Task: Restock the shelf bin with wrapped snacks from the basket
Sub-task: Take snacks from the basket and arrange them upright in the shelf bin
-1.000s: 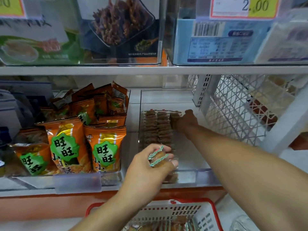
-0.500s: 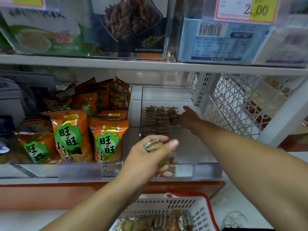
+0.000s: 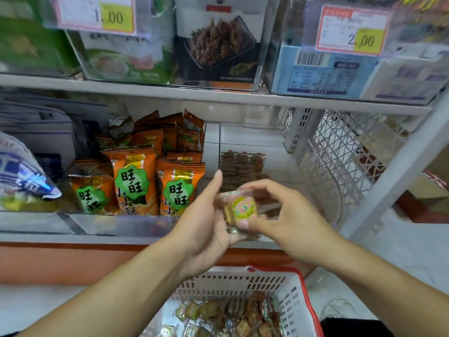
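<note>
The shelf bin point(image 3: 274, 152) sits on the lower shelf point(image 3: 73, 237), with rows of wrapped snacks point(image 3: 241, 164) at its rear. Snack bags point(image 3: 155, 176) stand immediately to its left; a lattice crate point(image 3: 340, 166) is on its right. The basket point(image 3: 286, 288) lies below, before the shelf, holding loose snacks. Both hands meet in front of the bin.

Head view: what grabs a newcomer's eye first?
Both hands, left hand and right hand, meet mid-frame on one wrapped snack with a yellow label. Left of them stand orange snack bags; at the bottom edge, the white basket holds more wrapped snacks.
</note>
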Demonstrator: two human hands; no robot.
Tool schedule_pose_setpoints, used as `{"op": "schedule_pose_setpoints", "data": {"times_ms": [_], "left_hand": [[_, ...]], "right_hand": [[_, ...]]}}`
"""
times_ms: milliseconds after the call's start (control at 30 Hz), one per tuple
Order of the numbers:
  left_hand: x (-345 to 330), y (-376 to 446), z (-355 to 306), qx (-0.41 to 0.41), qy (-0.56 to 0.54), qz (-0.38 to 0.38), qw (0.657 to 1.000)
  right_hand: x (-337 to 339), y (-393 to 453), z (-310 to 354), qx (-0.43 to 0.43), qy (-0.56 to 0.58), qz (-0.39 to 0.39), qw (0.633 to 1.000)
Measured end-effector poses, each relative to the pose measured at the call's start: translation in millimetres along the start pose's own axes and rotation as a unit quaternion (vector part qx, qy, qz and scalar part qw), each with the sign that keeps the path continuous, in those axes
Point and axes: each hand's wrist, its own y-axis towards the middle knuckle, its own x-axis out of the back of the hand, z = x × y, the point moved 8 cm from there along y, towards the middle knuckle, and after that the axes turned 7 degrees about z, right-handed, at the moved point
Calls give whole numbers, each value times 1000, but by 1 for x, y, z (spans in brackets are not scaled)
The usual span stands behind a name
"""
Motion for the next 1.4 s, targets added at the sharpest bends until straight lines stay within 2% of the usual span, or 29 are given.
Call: {"op": "schedule_pose_setpoints", "data": {"times_ms": [100,167,333,433,500,567,633,700,767,867,967,1033,1133,1200,1233,1267,1333,1367,1400], "left_hand": [[6,-1,-3,-18,-11,-34,999],[8,-2,-4,-26,-10,-44,999],[14,0,-7,-60,4,-69,996],[12,3,-4,-65,16,-59,996],[10,3,-3,-72,36,-58,995],[14,3,-5,-85,100,-81,988],[18,2,-8,-94,165,-100,977],[17,1,-9,-89,198,-93,972],[17,1,-5,-67,208,-89,972],[19,1,7,-29,220,-94,971],[20,3,11,-45,252,-96,962],[20,6,8,-58,268,-95,957],[16,11,-1,-81,239,-92,963],[14,14,-10,-114,255,-98,955],[13,14,-16,-134,312,-103,935],[12,13,-22,-156,399,-106,897],[3,10,-24,-177,602,-100,772],[-3,11,-19,-173,678,-85,709],[-6,14,-11,-162,730,-67,661]], "right_hand": [[14,-1,-19,-9,139,-67,988],[20,-2,-30,-17,202,-83,976],[15,-1,-37,-51,333,-53,940],[0,-3,-41,-83,377,-47,922],[-8,-4,-43,-96,361,-54,926],[-4,-2,-40,-91,330,-68,937],[5,0,-31,-65,315,-38,946],[11,1,-19,-29,218,27,975],[14,0,-17,-24,86,41,995],[14,1,-27,-61,90,-6,994],[1,-1,-32,-101,53,53,992],[-3,-3,-29,-97,12,89,991],[9,2,-24,-66,-3,54,996],[30,11,-29,-58,13,-5,998],[42,17,-35,-68,-1,-40,997],[55,23,-43,-87,-46,-69,993],[69,38,-63,-144,-183,-65,970],[70,46,-75,-177,-241,-36,954],[68,55,-89,-209,-280,-6,937]]}}
